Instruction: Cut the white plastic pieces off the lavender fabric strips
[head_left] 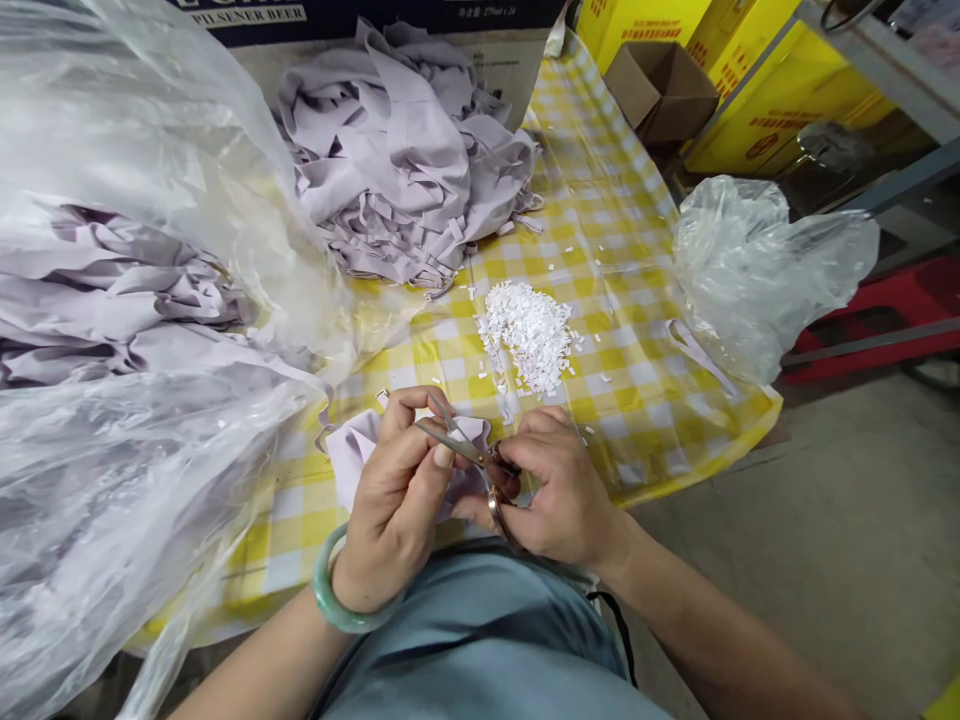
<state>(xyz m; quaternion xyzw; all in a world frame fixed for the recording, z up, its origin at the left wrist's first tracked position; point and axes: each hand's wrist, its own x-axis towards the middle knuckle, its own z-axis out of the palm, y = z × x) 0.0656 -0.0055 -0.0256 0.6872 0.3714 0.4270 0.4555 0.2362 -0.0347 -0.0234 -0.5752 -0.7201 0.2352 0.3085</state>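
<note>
My right hand (562, 485) is closed around the handles of a pair of scissors (471, 450), with the blades parted and pointing left toward my other hand. Wearing a green bangle, my left hand (401, 490) has its thumb and fingers pinched on a piece of lilac fabric (351, 455). The blades lie right at the left fingertips, and the exact spot gripped is hidden behind them. Part of the fabric rests on the checked tablecloth beneath both hands. Just beyond my hands sits a heap of small white cut pieces (529, 335).
A large pile of lilac fabric pieces (420, 150) lies against a cardboard box at the back. More fabric fills a clear plastic bag (225, 440) on the left. A crumpled plastic bag (757, 270) and a lilac strip (701, 355) lie at the right edge of the yellow checked tablecloth (637, 400).
</note>
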